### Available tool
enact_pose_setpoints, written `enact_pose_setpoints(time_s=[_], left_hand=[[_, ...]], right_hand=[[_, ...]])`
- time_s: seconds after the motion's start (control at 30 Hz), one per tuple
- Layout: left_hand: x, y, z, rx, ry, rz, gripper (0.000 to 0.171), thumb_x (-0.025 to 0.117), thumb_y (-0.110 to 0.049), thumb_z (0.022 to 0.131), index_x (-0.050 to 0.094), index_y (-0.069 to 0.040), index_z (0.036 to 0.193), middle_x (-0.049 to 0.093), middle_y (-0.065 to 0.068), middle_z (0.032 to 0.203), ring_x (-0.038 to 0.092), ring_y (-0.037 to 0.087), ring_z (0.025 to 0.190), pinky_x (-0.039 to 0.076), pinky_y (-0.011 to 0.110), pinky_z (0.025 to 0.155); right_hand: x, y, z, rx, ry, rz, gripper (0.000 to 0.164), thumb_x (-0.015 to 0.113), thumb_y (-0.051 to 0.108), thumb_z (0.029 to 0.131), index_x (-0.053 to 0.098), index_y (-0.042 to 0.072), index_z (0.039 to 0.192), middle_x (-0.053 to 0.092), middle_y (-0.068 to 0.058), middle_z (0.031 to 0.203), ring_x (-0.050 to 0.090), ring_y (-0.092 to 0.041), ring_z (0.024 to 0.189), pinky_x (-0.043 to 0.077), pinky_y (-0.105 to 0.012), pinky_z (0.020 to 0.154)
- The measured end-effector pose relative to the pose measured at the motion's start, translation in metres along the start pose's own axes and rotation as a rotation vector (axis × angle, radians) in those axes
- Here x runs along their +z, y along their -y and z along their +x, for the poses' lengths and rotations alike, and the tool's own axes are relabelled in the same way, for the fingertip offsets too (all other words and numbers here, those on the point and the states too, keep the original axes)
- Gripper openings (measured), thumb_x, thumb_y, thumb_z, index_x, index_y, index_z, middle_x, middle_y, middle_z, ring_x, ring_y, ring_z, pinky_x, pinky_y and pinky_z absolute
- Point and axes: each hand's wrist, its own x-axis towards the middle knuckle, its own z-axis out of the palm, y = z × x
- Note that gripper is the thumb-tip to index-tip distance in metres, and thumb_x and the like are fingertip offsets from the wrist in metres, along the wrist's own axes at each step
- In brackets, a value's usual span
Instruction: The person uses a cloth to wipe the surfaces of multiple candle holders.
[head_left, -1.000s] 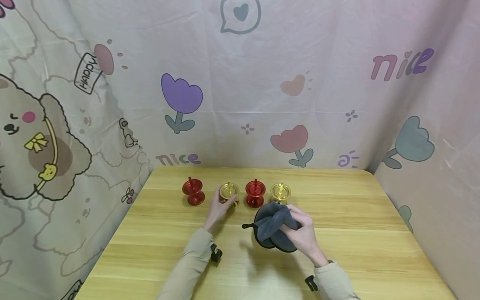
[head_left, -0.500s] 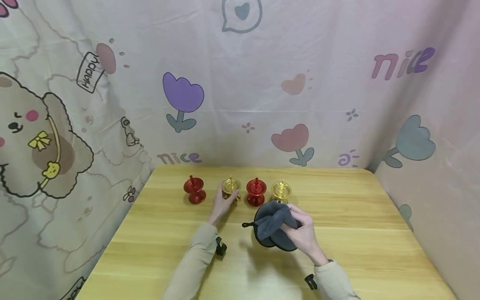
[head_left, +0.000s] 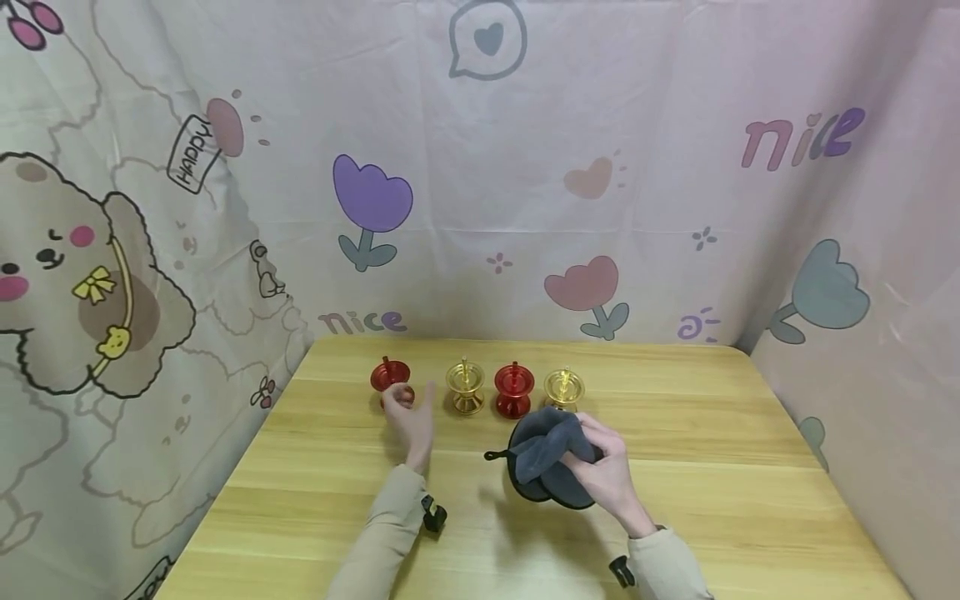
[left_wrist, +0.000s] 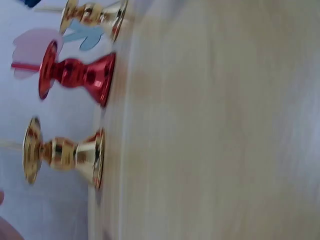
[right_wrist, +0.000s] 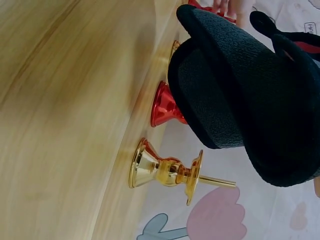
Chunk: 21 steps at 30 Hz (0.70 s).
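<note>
My left hand (head_left: 412,421) is at the leftmost red candle holder (head_left: 390,373), fingers spread in front of its base and thumb apart. Beside it stands a gold candle holder (head_left: 466,379), free of any hand; then come another red candle holder (head_left: 514,382) and a gold one (head_left: 564,385), all upright with a central pin. My right hand (head_left: 606,467) grips a bunched dark grey-blue cloth (head_left: 551,446) with black edging and a hanging loop. In the right wrist view the cloth (right_wrist: 215,95) covers part of the row. Only a bit of left hand (left_wrist: 7,231) shows in the left wrist view.
The holders stand in a row near the back of a light wooden table (head_left: 675,500). A printed curtain (head_left: 480,183) hangs close behind the table and along both sides.
My left hand has let go of the left gold candle holder and moved left to the leftmost red one. The right hand with the cloth stays in place.
</note>
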Motion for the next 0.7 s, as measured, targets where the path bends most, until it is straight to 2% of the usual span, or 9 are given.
enact_pose_setpoints(time_s=[0.1, 0.2, 0.3, 0.4, 0.53, 0.7], left_hand=[[-0.006, 0.003, 0.012, 0.032, -0.127, -0.016, 0.056, 0.086, -0.01, 0.078, 0.045, 0.002, 0.114, 0.044, 0.016, 0.106, 0.042, 0.03, 0.105, 0.034, 0.034, 0.088], [-0.013, 0.006, 0.024, 0.0, -0.16, 0.022, 0.074, 0.089, -0.014, 0.074, 0.041, 0.0, 0.127, 0.041, 0.017, 0.125, 0.037, 0.029, 0.123, 0.034, 0.043, 0.103], [-0.018, 0.008, 0.035, -0.057, -0.101, 0.048, 0.093, 0.091, -0.02, 0.072, 0.033, -0.005, 0.143, 0.034, 0.019, 0.146, 0.03, 0.032, 0.139, 0.029, 0.051, 0.116], [-0.022, 0.011, 0.045, -0.101, 0.005, 0.041, 0.103, 0.09, -0.019, 0.074, 0.025, -0.008, 0.152, 0.029, 0.021, 0.155, 0.03, 0.036, 0.146, 0.028, 0.052, 0.122], [-0.024, 0.018, 0.054, -0.123, 0.11, 0.032, 0.104, 0.086, -0.017, 0.078, 0.018, -0.006, 0.156, 0.029, 0.023, 0.16, 0.032, 0.038, 0.147, 0.029, 0.051, 0.123], [-0.025, 0.024, 0.06, -0.13, 0.144, 0.064, 0.099, 0.085, -0.018, 0.079, 0.022, -0.004, 0.155, 0.033, 0.022, 0.159, 0.034, 0.038, 0.147, 0.028, 0.051, 0.123]], right_hand=[[0.001, 0.0, 0.001, -0.013, 0.001, 0.007, 0.039, 0.072, -0.027, 0.065, 0.077, 0.003, 0.09, 0.073, 0.004, 0.105, 0.067, -0.004, 0.102, 0.05, -0.017, 0.089], [0.002, -0.001, 0.001, -0.022, 0.003, 0.021, 0.04, 0.071, -0.027, 0.065, 0.077, 0.004, 0.09, 0.073, 0.004, 0.105, 0.067, -0.005, 0.102, 0.05, -0.017, 0.089], [0.001, -0.002, 0.0, -0.032, 0.007, 0.025, 0.042, 0.071, -0.027, 0.065, 0.077, 0.005, 0.091, 0.073, 0.004, 0.105, 0.067, -0.005, 0.102, 0.05, -0.017, 0.088], [0.001, -0.003, -0.001, -0.034, 0.006, 0.019, 0.042, 0.072, -0.027, 0.065, 0.077, 0.005, 0.092, 0.073, 0.003, 0.105, 0.067, -0.005, 0.101, 0.05, -0.017, 0.087], [0.0, -0.003, -0.001, -0.029, 0.004, 0.013, 0.041, 0.072, -0.026, 0.066, 0.077, 0.005, 0.093, 0.073, 0.002, 0.103, 0.067, -0.005, 0.1, 0.05, -0.017, 0.085], [-0.001, -0.003, 0.0, -0.016, 0.001, 0.007, 0.041, 0.072, -0.026, 0.066, 0.077, 0.005, 0.093, 0.073, 0.002, 0.103, 0.067, -0.005, 0.099, 0.05, -0.017, 0.084]])
